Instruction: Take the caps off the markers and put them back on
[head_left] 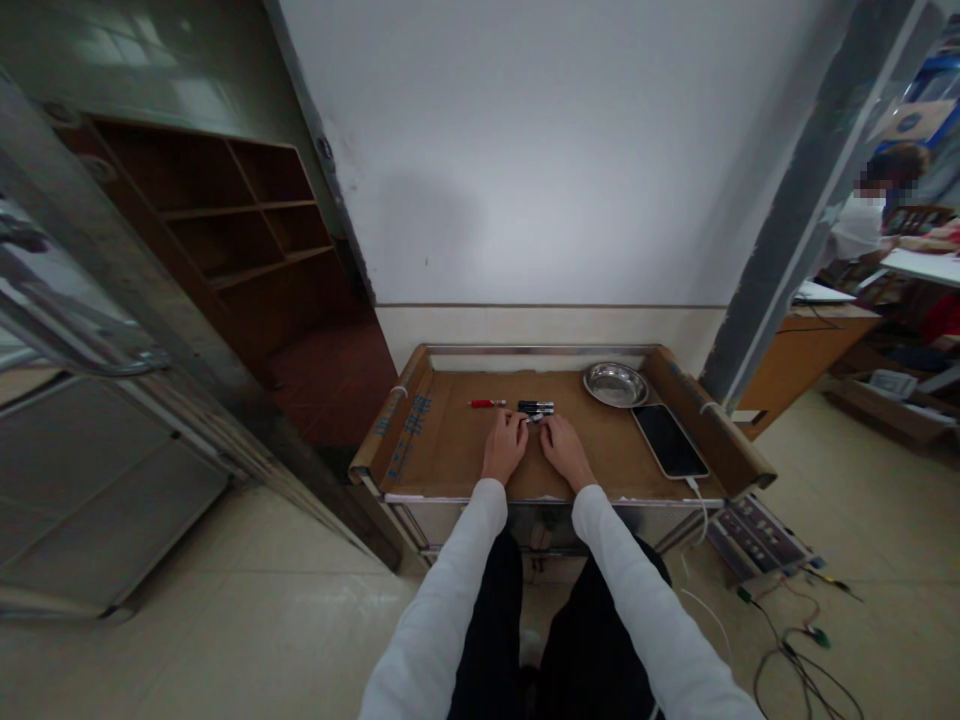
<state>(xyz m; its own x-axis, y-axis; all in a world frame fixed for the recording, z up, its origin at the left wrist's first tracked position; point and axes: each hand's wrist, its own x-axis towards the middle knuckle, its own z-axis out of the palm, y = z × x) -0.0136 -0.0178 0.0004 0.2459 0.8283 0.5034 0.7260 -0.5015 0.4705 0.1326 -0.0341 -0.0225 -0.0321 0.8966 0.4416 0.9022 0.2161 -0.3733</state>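
Observation:
On the cardboard-lined top of a small cart, my left hand (508, 440) and my right hand (564, 446) are close together with fingers curled down. Between their fingertips lies a marker (534, 419), black and whitish, mostly covered by the fingers. Both hands appear to grip it, one at each end. Just beyond them, black markers (535, 407) lie side by side. A red marker (487, 404) lies apart to their left, just past my left hand.
A round metal dish (615, 384) stands at the back right of the cart (450, 470). A phone (670, 441) with a white cable lies in front of it. A power strip box (761, 540) and loose wires are on the floor at right. Another person (862, 220) sits far right.

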